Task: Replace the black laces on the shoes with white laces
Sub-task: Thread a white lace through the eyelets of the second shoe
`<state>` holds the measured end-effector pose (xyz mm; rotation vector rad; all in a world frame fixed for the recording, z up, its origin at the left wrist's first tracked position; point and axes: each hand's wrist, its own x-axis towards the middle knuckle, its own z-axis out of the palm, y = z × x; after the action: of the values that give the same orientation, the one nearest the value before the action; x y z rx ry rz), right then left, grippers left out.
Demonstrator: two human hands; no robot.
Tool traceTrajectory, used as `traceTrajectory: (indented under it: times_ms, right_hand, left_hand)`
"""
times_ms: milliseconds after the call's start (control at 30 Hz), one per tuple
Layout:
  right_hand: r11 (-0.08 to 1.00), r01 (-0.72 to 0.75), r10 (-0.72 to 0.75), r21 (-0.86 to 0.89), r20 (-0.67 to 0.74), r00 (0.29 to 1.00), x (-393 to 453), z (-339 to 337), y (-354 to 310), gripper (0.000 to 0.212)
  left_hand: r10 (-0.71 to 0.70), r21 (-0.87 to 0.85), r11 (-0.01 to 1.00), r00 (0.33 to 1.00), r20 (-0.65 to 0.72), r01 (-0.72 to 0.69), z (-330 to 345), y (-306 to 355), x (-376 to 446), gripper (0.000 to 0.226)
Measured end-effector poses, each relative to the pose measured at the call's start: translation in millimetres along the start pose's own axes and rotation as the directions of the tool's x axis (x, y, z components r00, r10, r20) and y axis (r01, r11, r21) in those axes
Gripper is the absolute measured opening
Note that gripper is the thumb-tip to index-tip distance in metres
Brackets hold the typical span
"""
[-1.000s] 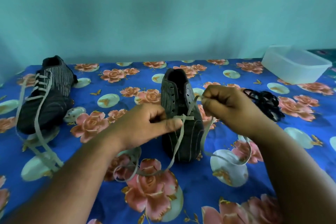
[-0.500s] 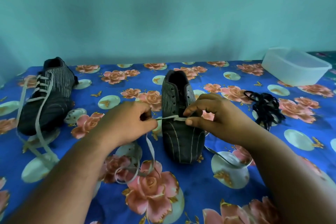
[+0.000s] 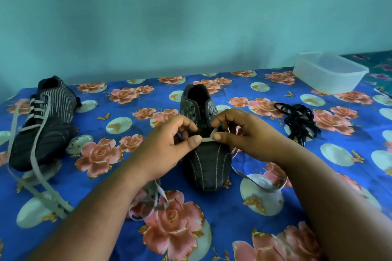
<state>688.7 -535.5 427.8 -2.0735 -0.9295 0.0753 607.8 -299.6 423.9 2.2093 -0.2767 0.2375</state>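
Note:
A dark striped shoe [image 3: 206,167] stands in the middle of the blue flowered cloth, toe toward me. A white lace [image 3: 209,139] crosses its lowest eyelets. My left hand [image 3: 169,142] pinches the lace at the shoe's left side, and my right hand [image 3: 244,133] pinches it at the right side. The lace's loose ends trail onto the cloth on both sides of the shoe. A second dark shoe [image 3: 45,125], laced in white, lies at the far left. The removed black laces [image 3: 299,118] sit in a pile to the right.
An open translucent plastic box [image 3: 331,74] stands at the back right corner. The blue flowered cloth [image 3: 118,116] covers the whole surface. A teal wall rises just behind it. The left shoe's long white lace ends spread over the cloth at the near left.
My right hand has come down from its raised pull to the shoe's lowest eyelets. Both hands have drawn close together over the lace, which now lies flat across the shoe.

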Motion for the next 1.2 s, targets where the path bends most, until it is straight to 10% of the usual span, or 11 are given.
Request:
traceTrajectory:
  times_ms: [467,700,867,1200]
  right_hand:
    - [0.987,-0.136,0.12,0.084,0.177,0.977,-8,-25,0,0.013]
    - [0.981,-0.191,0.195,0.04,-0.168,0.966,-8,-36,11,0.021]
    - [0.955,-0.224,0.268,-0.194,0.244,0.932,-18,-48,24,0.016]
    - [0.947,-0.148,0.221,-0.286,0.246,0.944,-18,-44,24,0.008]
  left_hand:
    - [-0.137,-0.032,0.989,0.984,0.116,0.141,-28,-15,0,0.022]
    - [-0.198,-0.081,0.976,0.978,0.071,0.204,-15,-8,2,0.062]
    - [-0.251,-0.029,0.968,0.961,-0.117,0.25,-5,-5,5,0.056]
    - [-0.344,-0.232,0.926,0.918,-0.194,0.298,16,-4,10,0.085]
